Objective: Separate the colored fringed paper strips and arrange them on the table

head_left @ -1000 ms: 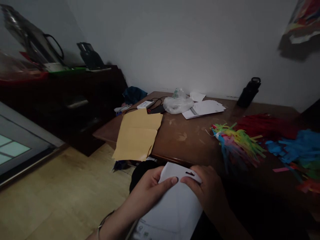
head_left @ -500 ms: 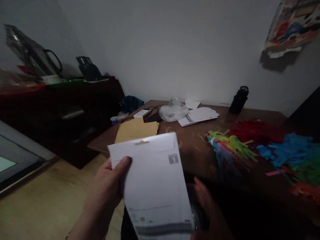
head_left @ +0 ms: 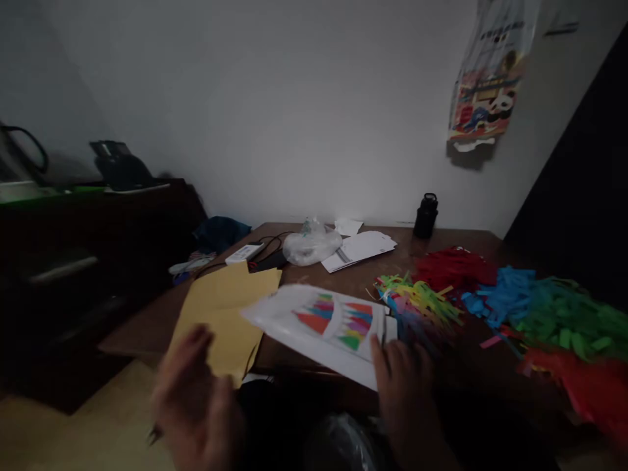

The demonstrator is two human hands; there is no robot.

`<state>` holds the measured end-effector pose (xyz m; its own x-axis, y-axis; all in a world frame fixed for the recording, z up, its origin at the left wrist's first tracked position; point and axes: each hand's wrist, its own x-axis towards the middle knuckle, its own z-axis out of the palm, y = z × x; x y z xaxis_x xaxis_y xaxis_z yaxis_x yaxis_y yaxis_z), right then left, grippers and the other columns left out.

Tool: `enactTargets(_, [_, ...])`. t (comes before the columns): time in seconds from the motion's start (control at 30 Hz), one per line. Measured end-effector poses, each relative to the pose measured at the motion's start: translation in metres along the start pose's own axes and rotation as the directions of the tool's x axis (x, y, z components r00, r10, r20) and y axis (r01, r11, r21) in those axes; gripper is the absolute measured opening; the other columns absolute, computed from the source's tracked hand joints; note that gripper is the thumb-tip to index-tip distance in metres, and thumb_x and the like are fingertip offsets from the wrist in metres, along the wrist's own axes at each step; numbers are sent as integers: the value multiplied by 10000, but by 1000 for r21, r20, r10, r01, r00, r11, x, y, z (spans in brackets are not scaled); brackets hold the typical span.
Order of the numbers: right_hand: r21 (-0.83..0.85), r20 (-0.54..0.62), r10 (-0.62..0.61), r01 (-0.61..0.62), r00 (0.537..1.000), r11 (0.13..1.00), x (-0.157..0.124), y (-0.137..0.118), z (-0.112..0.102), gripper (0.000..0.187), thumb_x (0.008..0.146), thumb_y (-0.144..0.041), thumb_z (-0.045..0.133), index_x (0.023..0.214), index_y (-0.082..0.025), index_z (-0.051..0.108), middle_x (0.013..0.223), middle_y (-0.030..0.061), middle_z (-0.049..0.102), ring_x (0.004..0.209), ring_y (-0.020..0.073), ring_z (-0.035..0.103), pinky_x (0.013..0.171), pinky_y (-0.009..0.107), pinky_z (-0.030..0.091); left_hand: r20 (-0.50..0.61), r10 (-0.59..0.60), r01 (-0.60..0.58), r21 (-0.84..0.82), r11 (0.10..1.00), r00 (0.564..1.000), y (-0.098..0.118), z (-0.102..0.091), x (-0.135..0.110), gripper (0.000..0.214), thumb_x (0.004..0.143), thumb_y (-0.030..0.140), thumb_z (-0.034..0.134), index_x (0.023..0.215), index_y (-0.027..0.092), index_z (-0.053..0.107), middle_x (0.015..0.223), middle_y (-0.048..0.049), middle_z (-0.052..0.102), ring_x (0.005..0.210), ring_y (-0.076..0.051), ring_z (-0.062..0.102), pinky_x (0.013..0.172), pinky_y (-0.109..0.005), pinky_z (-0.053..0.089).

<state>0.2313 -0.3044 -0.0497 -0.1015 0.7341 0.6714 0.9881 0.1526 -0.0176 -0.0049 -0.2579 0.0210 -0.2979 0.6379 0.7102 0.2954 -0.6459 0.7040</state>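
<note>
The fingers (head_left: 393, 361) of our right hand (head_left: 405, 386) lie over the right end of a flat white packet printed with multicoloured pennants (head_left: 336, 320); its thumb is hidden, so we cannot tell how tightly they close. Our left hand (head_left: 193, 399), blurred, holds nothing, its thumb well apart from its fingers, in front of a creased yellow-brown paper sheet (head_left: 220, 297). We see the packet slanting across the near edge of the dark brown wooden table (head_left: 140, 330), its left tip by the sheet; we cannot tell whether it rests on the wood. Beyond it, a strip of tabletop gives us some room before a fan of white papers (head_left: 360, 250) and a crumpled clear plastic bag (head_left: 311, 245). To the right, we are hemmed in by a rainbow bundle of thin paper strips (head_left: 417, 301) just beside the packet, then by heaps of dark red strips (head_left: 454, 267), blue strips (head_left: 505, 294), green strips (head_left: 569, 320) and orange-red strips (head_left: 579, 386). Farther back, we have a black bottle with a loop handle (head_left: 426, 216) upright near the wall (head_left: 294, 111).
</note>
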Motion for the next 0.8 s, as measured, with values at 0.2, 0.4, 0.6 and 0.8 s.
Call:
enactTargets(0.2, [205, 147, -59, 28, 987, 978, 26, 3, -3, 639, 773, -402, 725, 1328, -159, 523, 1205, 162, 623, 1055, 324, 590, 902, 486, 477, 735, 111, -382, 212, 900, 669, -34, 38, -43, 415, 888, 265, 594, 1296, 288, 522, 1391, -101, 521, 1275, -303, 491, 1026, -473, 456])
enactTargets(0.4, [29, 292, 123, -137, 948, 990, 95, 84, 28, 743, 745, -384, 769, 1409, -272, 455, 1529, 199, 300, 1337, 509, 299, 938, 750, 283, 744, 82, -473, 332, 816, 664, -29, 91, -51, 482, 835, 285, 613, 1302, 192, 542, 1417, -174, 492, 1342, -405, 371, 1059, -672, 298])
enactTargets(0.6, [177, 367, 3, -73, 930, 982, 72, 146, 58, 548, 836, -51, 502, 1336, -268, 547, 1462, 111, 453, 1206, 282, 565, 950, 408, 484, 770, -123, -359, 425, 831, 626, -38, 110, -57, 733, 680, -9, 518, 1380, 201, 465, 1489, -163, 406, 1398, -396, 281, 1068, -713, 208])
enactTargets(0.8, [280, 240, -35, -34, 970, 959, 29, 133, 5, 547, 867, -199, 484, 1408, -279, 456, 1468, 61, 448, 1320, 300, 453, 1050, 472, 434, 680, 2, -200, 212, 957, 733, -40, 99, -55, 710, 758, -17, 443, 1404, 264, 352, 1479, -132, 379, 1392, -294, 327, 1091, -632, 296])
